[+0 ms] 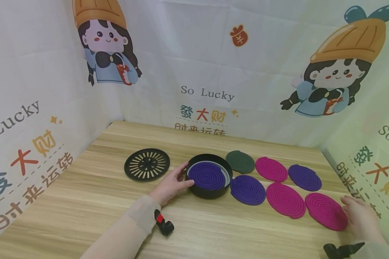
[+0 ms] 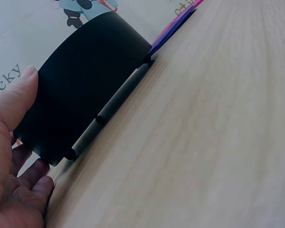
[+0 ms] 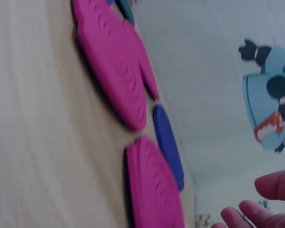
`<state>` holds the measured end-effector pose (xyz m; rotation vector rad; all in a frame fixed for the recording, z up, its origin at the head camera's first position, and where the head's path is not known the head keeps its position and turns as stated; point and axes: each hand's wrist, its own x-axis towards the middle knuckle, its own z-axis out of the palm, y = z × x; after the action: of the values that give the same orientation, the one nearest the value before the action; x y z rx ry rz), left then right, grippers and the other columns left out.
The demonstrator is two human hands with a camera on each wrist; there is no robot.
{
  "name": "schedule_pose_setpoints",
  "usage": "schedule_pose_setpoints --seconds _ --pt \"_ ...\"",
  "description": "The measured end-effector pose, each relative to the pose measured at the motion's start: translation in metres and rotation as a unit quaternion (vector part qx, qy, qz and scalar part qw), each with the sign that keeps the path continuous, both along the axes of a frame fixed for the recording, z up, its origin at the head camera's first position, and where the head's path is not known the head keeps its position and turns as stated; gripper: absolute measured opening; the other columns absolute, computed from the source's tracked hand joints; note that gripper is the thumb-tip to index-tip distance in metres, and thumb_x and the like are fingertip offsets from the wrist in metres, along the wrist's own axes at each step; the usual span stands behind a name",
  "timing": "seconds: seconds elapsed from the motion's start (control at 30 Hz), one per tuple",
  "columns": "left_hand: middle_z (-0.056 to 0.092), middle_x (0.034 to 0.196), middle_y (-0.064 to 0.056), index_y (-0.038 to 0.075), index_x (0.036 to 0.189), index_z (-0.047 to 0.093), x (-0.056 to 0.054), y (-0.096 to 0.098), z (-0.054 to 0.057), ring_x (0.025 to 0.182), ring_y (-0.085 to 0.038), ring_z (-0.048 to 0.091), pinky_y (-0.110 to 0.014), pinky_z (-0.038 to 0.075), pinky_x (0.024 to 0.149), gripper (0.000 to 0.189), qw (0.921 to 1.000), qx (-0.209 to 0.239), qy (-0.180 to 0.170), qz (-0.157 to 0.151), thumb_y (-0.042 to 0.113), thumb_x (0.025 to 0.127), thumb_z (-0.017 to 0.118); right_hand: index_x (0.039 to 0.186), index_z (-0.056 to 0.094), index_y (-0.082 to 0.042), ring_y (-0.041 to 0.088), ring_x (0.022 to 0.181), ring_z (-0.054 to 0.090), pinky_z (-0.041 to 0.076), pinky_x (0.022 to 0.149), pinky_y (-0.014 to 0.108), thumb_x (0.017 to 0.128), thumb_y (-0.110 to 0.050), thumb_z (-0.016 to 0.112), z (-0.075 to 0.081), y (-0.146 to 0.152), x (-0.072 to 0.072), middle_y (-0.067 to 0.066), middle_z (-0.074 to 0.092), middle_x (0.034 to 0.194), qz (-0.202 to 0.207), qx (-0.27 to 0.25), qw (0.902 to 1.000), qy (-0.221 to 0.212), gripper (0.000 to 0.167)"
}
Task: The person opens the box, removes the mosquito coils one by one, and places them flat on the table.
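A round black mosquito coil holder point(image 1: 209, 193) stands on the table, with a purple mosquito coil point(image 1: 206, 175) lying inside its pale inner rim. My left hand point(image 1: 171, 187) grips the holder's left side; in the left wrist view, the thumb point(image 2: 23, 97) lies against its dark wall point(image 2: 85, 76) and the other fingers curl near its bottom edge. At the right, my right hand point(image 1: 360, 216) is beside the nearest pink coil point(image 1: 325, 211), fingers loosely bent and holding nothing. The right wrist view shows its fingertips point(image 3: 235, 218) apart from that pink coil point(image 3: 154, 190).
A slotted black lid point(image 1: 147, 164) lies left of the holder. To the right, two rows hold a green coil point(image 1: 240, 161), purple coils point(image 1: 248, 190) point(image 1: 304, 177) and more pink coils point(image 1: 271, 169) point(image 1: 286, 200). Printed cloth point(image 1: 168, 54) hangs around the wooden table point(image 1: 220, 230).
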<state>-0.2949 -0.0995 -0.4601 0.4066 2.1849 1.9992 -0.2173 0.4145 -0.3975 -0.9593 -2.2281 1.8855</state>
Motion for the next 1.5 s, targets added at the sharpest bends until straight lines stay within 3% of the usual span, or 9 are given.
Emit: schedule_pose_setpoints --seconds 0.1,0.17,0.3,0.4,0.57,0.7,0.8,0.97,1.5 --pt "0.028 0.154 -0.018 0.007 0.152 0.025 -0.001 0.000 0.000 0.142 -0.030 0.023 -0.039 0.020 0.117 0.082 1.0000 0.001 0.005 -0.002 0.013 0.086 0.073 0.153 0.022 -0.005 0.016 0.122 0.043 0.038 0.103 0.026 0.100 -0.029 0.043 0.010 -0.016 -0.007 0.010 0.038 0.142 0.017 0.012 0.9995 0.023 0.062" --pt "0.028 0.154 -0.019 0.006 0.152 0.025 -0.001 0.000 0.000 0.142 -0.030 0.023 -0.039 0.020 0.117 0.082 1.0000 0.001 0.005 -0.002 0.012 0.086 0.073 0.151 0.026 -0.004 0.005 0.103 0.043 0.041 0.093 0.022 0.100 -0.029 0.046 0.015 -0.029 -0.013 0.002 0.041 0.130 0.042 0.017 0.9981 0.042 0.060" --pt "0.027 0.154 -0.019 0.006 0.152 0.025 0.000 0.000 0.001 0.143 -0.031 0.022 -0.039 0.019 0.117 0.082 1.0000 0.000 0.005 -0.003 0.012 0.086 0.073 0.149 0.023 0.003 -0.005 0.093 0.047 0.040 0.100 0.023 0.101 -0.028 0.046 0.021 -0.063 -0.026 0.011 0.037 0.138 0.111 0.031 0.9901 0.079 0.061" --pt "0.027 0.154 -0.020 0.006 0.152 0.025 0.001 0.000 0.002 0.143 -0.032 0.022 -0.040 0.019 0.117 0.082 1.0000 0.001 0.005 -0.004 0.012 0.086 0.073 0.149 0.021 0.006 -0.003 0.096 0.051 0.040 0.104 0.028 0.102 -0.028 0.045 0.026 -0.090 -0.035 0.019 0.032 0.146 0.167 0.038 0.9805 0.095 0.063" --pt "0.027 0.154 -0.020 0.006 0.152 0.025 0.002 0.001 0.002 0.143 -0.032 0.022 -0.040 0.018 0.117 0.082 1.0000 0.004 0.004 -0.003 0.012 0.086 0.073 0.148 0.023 0.007 0.018 0.118 0.049 0.036 0.110 0.041 0.102 -0.029 0.044 0.034 -0.137 -0.050 0.023 0.033 0.147 0.233 0.035 0.9654 0.110 0.062" --pt "0.029 0.153 -0.020 0.006 0.152 0.026 0.001 0.001 0.000 0.142 -0.033 0.023 -0.041 0.019 0.117 0.082 1.0000 0.001 0.007 0.000 0.013 0.085 0.074 0.145 0.029 0.008 0.015 0.109 0.055 0.042 0.104 0.034 0.101 -0.021 0.048 0.037 -0.170 -0.061 0.011 0.054 0.127 0.259 0.013 0.9577 0.125 0.055" --pt "0.029 0.153 -0.022 0.004 0.152 0.026 0.000 0.001 -0.001 0.141 -0.035 0.024 -0.042 0.021 0.116 0.084 0.9998 -0.007 0.018 0.001 0.016 0.085 0.075 0.144 0.031 0.009 0.019 0.111 0.056 0.042 0.105 0.034 0.101 -0.017 0.047 0.037 -0.193 -0.069 0.013 0.055 0.125 0.275 -0.007 0.9519 0.135 0.052" --pt "0.028 0.153 -0.022 0.005 0.152 0.026 0.001 0.000 0.000 0.142 -0.034 0.024 -0.040 0.022 0.116 0.084 0.9998 -0.008 0.019 0.000 0.017 0.084 0.075 0.142 0.032 0.009 0.039 0.129 0.042 0.035 0.110 0.046 0.101 -0.014 0.047 0.035 -0.228 -0.079 0.027 0.040 0.141 0.295 -0.030 0.9443 0.143 0.050" --pt "0.027 0.154 -0.020 0.007 0.152 0.025 -0.002 0.001 -0.001 0.143 -0.032 0.022 -0.039 0.020 0.117 0.084 1.0000 0.005 -0.004 -0.003 0.013 0.085 0.074 0.142 0.030 0.012 0.041 0.136 0.032 0.029 0.114 0.048 0.098 -0.005 0.047 0.017 -0.285 -0.096 0.029 0.035 0.144 0.309 -0.071 0.9408 0.119 0.050"
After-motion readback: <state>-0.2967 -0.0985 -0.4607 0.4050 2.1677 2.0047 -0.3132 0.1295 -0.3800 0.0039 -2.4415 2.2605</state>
